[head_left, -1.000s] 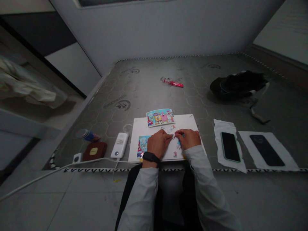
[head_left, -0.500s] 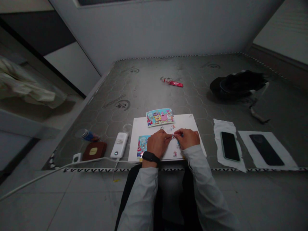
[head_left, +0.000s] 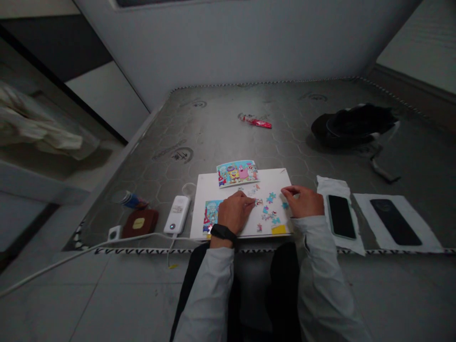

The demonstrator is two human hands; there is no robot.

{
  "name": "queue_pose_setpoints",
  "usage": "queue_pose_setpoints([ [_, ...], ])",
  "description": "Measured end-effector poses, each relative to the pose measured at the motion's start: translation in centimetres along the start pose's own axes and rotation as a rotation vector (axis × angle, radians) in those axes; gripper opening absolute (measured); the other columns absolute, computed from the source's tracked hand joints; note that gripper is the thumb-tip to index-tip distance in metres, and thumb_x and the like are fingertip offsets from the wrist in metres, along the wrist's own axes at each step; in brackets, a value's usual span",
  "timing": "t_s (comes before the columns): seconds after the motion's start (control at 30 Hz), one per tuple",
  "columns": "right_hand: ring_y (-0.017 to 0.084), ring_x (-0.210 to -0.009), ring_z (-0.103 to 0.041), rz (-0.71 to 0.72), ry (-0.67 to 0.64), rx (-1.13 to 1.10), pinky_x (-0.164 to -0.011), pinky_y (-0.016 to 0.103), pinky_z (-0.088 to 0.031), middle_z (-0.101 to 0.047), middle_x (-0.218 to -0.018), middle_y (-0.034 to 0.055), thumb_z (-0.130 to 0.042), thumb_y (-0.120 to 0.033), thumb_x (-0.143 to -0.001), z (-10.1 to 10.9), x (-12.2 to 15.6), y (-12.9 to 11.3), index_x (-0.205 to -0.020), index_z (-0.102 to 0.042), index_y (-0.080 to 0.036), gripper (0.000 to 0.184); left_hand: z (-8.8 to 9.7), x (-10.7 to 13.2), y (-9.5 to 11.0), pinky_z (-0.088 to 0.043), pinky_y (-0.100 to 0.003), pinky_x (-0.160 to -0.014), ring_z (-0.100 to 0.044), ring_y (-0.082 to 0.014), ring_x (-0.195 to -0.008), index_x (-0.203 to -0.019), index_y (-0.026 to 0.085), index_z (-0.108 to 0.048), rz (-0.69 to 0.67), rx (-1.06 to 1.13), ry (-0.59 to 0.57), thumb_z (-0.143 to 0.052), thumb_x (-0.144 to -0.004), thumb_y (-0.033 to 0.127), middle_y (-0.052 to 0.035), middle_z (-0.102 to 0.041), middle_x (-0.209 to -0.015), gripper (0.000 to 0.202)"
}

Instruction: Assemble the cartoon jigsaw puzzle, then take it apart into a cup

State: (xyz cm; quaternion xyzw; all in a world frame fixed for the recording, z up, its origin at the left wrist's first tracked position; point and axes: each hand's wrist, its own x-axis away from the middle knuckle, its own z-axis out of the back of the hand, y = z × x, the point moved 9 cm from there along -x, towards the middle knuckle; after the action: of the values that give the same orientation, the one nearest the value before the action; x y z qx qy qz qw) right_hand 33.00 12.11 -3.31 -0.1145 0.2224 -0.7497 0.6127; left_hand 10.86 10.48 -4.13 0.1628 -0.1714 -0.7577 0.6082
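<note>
My left hand, with a dark band at the wrist, is over the white board, its thumb and fingers pinching a small puzzle piece. Partly under that hand lies a joined section of the cartoon puzzle. My right hand is at the board's right edge, thumb and forefinger drawn together; whether anything sits between them is too small to make out. Loose blue puzzle pieces and mixed ones lie between the hands. A cartoon picture card rests across the board's far edge.
Left of the board are a white power bank with a cable, a brown case and a small jar. Two phones lie on white sheets at right. Farther back are a red packet and a black cap.
My right hand has moved right, away from my left fingertips, uncovering loose pieces and a yellow patch on the board. My left hand has stayed in place.
</note>
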Motion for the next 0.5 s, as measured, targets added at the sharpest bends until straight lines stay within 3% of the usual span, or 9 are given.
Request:
queue_pose_setpoints([
  [0.23,0.026,-0.085,-0.069,-0.032,-0.03,0.054,-0.077,0.039,-0.046,-0.076,-0.089,0.0052,-0.059,-0.047,-0.087,1.8,-0.3,2.1,-0.098,-0.079,-0.025,0.032,1.0,0.1,-0.3,-0.045,-0.027,-0.07,-0.065,-0.0151,-0.085,-0.103,0.031,-0.079,-0.012,0.005,0.059,-0.064,-0.093,0.034,0.0003,-0.072,-0.101,0.019],
  [0.37,0.025,-0.083,-0.068,-0.036,-0.115,0.067,-0.075,0.037,-0.045,-0.076,-0.087,0.0037,-0.063,-0.049,-0.084,1.3,-0.8,3.2,-0.096,-0.08,-0.028,0.03,2.1,0.2,-1.1,-0.046,-0.027,-0.071,-0.066,-0.0155,-0.086,-0.1,0.03,-0.08,0.027,0.011,0.104,-0.064,-0.093,0.034,0.0002,-0.073,-0.1,0.018],
  [0.5,0.022,-0.08,-0.067,0.01,-0.195,0.073,-0.073,0.035,-0.043,-0.075,-0.087,0.0017,-0.065,-0.048,-0.084,0.4,-0.6,2.6,-0.096,-0.079,-0.029,0.027,2.9,0.3,-2.0,-0.046,-0.028,-0.068,-0.067,-0.016,-0.085,-0.098,0.031,-0.08,0.059,-0.009,0.152,-0.066,-0.092,0.035,0.0009,-0.073,-0.099,0.016],
])
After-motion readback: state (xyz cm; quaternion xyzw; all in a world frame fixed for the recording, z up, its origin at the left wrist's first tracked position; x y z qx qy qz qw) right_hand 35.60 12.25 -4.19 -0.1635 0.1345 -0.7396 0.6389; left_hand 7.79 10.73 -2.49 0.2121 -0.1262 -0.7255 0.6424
